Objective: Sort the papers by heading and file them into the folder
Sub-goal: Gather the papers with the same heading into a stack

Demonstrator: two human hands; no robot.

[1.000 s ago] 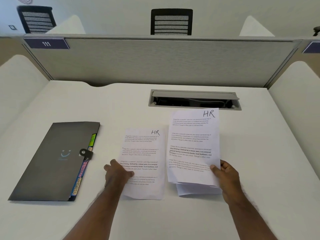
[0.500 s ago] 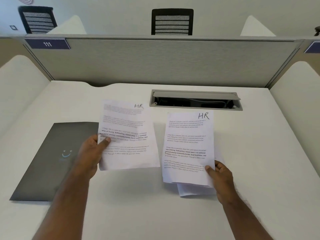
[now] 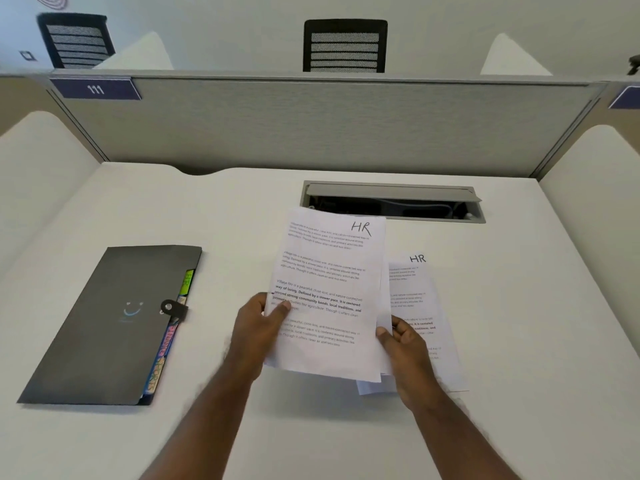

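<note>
Centrally, HR sheet (image 3: 332,292) between both hands

The left hand (image 3: 258,332) has carried its HR sheet (image 3: 325,292) rightward off the folder (image 3: 104,323), so both hands now grip it. The right hand (image 3: 405,348) has released the other HR page (image 3: 424,323), which now lies on the desk (image 3: 519,306).

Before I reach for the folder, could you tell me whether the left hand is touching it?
Apart. The head view shows bare desk between the left hand and the folder.
</note>
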